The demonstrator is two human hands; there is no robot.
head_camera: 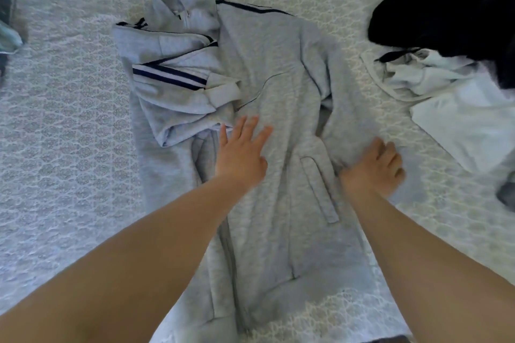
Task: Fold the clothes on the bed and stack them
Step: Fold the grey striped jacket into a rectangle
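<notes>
- Bed (69,147) with its patterned cover fills the frame; the grey jacket (278,108) lies front-up at centre, hem toward 6 o'clock, collar toward 12.
- Left hand (241,153) rests flat on the jacket's middle, fingers spread and gripping nothing, pinning the cloth.
- Right hand (374,167) sits at 3 o'clock on the jacket's edge, fingers curled in on the right sleeve (345,120); it looks like a pinch on the fabric, though blur hides the fingertips.
- My read: that sleeve is about to be brought across the body.
- At 10 o'clock the striped sleeve (172,78) is already across the chest, but bunched and creased.
- Risk: folding over that lump would leave the bundle thick and lopsided, and a stack on it would lean.
- Risk: if the flat hand lifts early, pulling the sleeve would drag the whole jacket sideways and skew the zip line.
- Far off at 2 o'clock wait white clothes (457,108) and a black garment (451,8), unfolded and close enough to catch a wide swing.
</notes>
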